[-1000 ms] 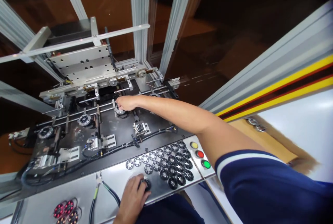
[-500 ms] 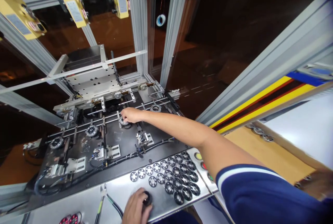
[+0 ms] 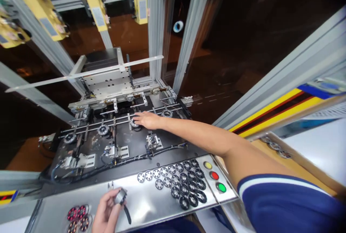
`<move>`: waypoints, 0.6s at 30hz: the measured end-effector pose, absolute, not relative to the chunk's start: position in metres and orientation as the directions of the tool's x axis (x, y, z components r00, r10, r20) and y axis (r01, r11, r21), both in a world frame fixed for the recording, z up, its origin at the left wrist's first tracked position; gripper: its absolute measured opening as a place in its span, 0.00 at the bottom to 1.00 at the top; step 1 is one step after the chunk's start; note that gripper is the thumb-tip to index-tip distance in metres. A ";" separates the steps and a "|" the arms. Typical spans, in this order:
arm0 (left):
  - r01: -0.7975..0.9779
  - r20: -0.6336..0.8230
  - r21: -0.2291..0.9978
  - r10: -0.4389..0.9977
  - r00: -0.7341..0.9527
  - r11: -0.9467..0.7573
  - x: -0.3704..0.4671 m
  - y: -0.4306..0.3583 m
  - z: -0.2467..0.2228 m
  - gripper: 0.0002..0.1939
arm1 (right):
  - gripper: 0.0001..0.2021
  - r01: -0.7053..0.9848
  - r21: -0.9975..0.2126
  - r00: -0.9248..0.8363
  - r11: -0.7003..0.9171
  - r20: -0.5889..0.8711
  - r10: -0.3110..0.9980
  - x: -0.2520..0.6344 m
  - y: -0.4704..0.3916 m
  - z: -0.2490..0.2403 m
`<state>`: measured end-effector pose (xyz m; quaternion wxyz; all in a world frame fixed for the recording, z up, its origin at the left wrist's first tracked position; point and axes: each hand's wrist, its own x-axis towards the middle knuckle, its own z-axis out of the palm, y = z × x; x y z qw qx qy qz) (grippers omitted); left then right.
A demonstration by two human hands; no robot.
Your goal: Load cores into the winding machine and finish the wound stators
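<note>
Head view shows the left hand [image 3: 109, 207] grasping a cylinder [image 3: 120, 196] above the worktop [image 3: 147, 204], while the right hand [image 3: 146, 119], grip unclear, reaches a disc [image 3: 135, 126] on the machine [image 3: 128, 139], where light, level pressure would probably serve best.

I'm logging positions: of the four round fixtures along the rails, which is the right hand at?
The third round fixture from the left: the right hand partly covers it, while no hand covers the other three.
</note>
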<state>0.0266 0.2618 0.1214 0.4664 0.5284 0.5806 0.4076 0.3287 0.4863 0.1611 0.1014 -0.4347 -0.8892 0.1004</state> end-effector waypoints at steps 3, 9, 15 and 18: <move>0.253 -0.014 0.968 0.999 0.051 0.001 0.019 0.267 0.154 0.20 | 0.17 0.701 -0.311 -0.597 0.642 0.235 0.767 0.301 0.453 0.195; 0.193 0.093 0.974 0.986 0.135 -0.119 -0.002 0.257 0.186 0.14 | 0.22 0.094 -0.548 -0.658 0.831 0.592 0.465 0.235 0.326 0.217; -0.083 0.008 0.997 0.989 0.151 0.004 0.010 0.234 0.185 0.18 | 0.13 0.195 -0.500 -0.383 0.844 0.753 0.535 0.203 0.269 0.203; -0.203 -0.091 0.973 0.990 0.105 0.111 0.014 0.230 0.177 0.20 | 0.09 0.311 -0.474 -0.322 0.824 0.763 0.560 0.202 0.260 0.207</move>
